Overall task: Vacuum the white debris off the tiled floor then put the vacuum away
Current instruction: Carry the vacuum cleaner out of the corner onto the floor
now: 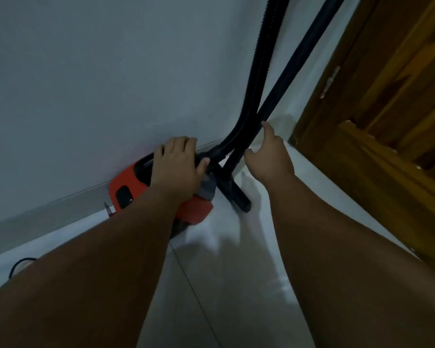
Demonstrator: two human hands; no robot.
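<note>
Head view: an orange vacuum (126, 187) sits on the tiled floor (224, 272), pushed up to the skirting board (48, 209) under a pale wall (86, 71).
Left hand (177, 167): curled over the top of the vacuum, thumb by the hose socket, gripping the body.
Right hand (269, 156): loose and holding nothing, forefinger raised to the rigid tube (299, 66); whether it touches or stops just short, I cannot tell.
Hose and tube: the ribbed hose (261, 71) and the tube rise together against the wall; the floor head (236, 194) is planted just beside the vacuum.
Nearby: a wooden door (387, 96) to the right, a cord (20, 262) on the floor at the left.
Stage: no white debris shows on the visible floor, so this looks like the putting-away part.
Doing it well: hold the body firm against the skirting board and steady the tube with the free hand until it leans securely. Let go only once neither hose nor tube wants to slide.
</note>
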